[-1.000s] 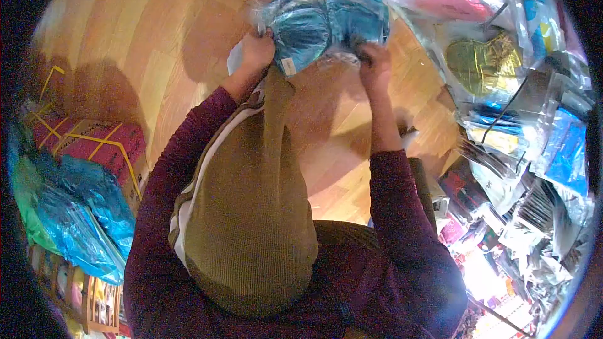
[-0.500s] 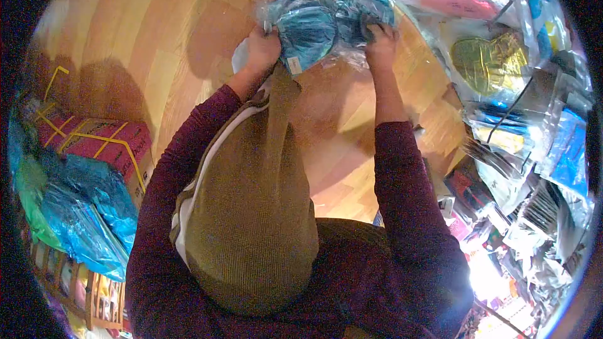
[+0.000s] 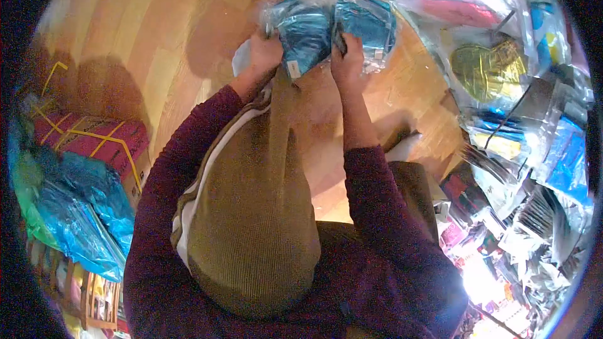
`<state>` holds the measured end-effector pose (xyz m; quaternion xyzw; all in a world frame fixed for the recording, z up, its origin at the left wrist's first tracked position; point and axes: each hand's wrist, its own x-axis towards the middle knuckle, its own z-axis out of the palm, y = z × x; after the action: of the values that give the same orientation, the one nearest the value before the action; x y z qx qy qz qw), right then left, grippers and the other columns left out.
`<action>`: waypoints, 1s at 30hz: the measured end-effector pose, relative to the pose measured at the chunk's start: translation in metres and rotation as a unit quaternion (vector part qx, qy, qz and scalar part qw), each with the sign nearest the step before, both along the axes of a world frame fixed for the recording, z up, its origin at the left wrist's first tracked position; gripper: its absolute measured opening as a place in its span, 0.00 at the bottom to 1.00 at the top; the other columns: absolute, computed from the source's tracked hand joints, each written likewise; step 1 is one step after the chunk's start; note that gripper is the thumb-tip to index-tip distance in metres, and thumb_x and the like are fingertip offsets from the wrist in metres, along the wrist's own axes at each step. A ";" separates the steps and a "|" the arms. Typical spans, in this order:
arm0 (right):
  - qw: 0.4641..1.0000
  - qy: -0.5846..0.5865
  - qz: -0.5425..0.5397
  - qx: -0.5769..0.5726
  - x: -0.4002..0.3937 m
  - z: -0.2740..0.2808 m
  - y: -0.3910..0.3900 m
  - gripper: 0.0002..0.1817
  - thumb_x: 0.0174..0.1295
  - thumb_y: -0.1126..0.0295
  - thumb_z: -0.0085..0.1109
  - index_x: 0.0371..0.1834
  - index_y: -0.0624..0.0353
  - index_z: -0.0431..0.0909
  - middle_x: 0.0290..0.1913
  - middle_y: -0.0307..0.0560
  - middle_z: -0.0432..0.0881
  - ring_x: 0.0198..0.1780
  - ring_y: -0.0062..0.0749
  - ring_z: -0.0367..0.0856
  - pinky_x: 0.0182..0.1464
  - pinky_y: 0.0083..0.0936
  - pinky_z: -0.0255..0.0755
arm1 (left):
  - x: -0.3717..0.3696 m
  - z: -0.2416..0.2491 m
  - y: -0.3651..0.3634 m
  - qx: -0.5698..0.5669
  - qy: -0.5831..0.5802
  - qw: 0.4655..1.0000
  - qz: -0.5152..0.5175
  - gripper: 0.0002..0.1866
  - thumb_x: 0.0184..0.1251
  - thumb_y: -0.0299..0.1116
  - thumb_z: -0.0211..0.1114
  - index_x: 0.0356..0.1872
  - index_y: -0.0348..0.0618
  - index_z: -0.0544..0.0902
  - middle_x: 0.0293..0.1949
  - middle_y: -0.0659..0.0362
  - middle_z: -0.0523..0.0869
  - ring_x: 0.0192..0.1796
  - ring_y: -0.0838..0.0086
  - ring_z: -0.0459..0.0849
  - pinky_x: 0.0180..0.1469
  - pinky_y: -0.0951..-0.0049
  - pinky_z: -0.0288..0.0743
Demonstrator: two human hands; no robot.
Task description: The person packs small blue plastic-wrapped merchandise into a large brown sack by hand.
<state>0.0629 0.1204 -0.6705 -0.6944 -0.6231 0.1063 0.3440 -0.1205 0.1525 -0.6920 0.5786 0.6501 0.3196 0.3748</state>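
Note:
Teal, shiny folded items in clear plastic packets lie side by side over the wooden floor at the top middle. My left hand (image 3: 267, 51) is closed on the left edge of the left packet (image 3: 306, 36), which has a small white label at its lower corner. My right hand (image 3: 347, 58), fingers curled, grips the inner edge of the right packet (image 3: 370, 25), close to where the two meet. This right packet also carries a small pale label low on its right side. A brown-trousered knee (image 3: 251, 213) rises just below the hands.
Clear bags of goods, a gold item (image 3: 490, 68) among them, crowd the right side. Below them lie more wrapped packets (image 3: 540, 213). At left are a pink box with yellow straps (image 3: 94, 138), blue plastic bags (image 3: 85, 207) and a wooden rack (image 3: 100, 298).
My right hand has moved left, from the far right end of the packets to the middle. The packets now look flatter and more clearly separated. My left hand has stayed nearly in place.

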 end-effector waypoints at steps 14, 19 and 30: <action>0.876 0.394 -0.217 -0.176 0.120 0.021 -0.003 0.13 0.44 0.73 0.53 0.36 0.65 0.76 0.32 0.44 0.78 0.33 0.28 0.76 0.35 0.23 0.70 | 0.005 0.013 0.010 -0.144 0.010 0.988 -0.062 0.13 0.56 0.29 0.54 0.41 0.30 0.74 0.37 0.44 0.80 0.41 0.59 0.80 0.43 0.64 0.69; 0.943 0.181 -0.159 -0.229 0.109 0.006 0.005 0.14 0.44 0.73 0.55 0.36 0.65 0.76 0.32 0.45 0.78 0.32 0.28 0.76 0.36 0.25 0.70 | 0.011 0.052 0.010 -0.167 -0.030 0.985 0.038 0.14 0.57 0.30 0.55 0.41 0.31 0.74 0.38 0.44 0.80 0.42 0.58 0.79 0.44 0.64 0.69; 0.925 0.308 -0.164 -0.152 0.084 0.062 -0.011 0.12 0.45 0.73 0.56 0.35 0.65 0.75 0.30 0.44 0.77 0.29 0.28 0.77 0.29 0.25 0.71 | 0.012 0.078 0.011 -0.202 -0.055 0.976 0.062 0.14 0.58 0.31 0.54 0.43 0.32 0.74 0.39 0.45 0.80 0.44 0.58 0.78 0.46 0.65 0.68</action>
<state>0.1469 0.1096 -0.6084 -0.7640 -0.3404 0.3505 0.4215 -0.1082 0.1630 -0.6143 0.4308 0.7146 0.2358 0.4982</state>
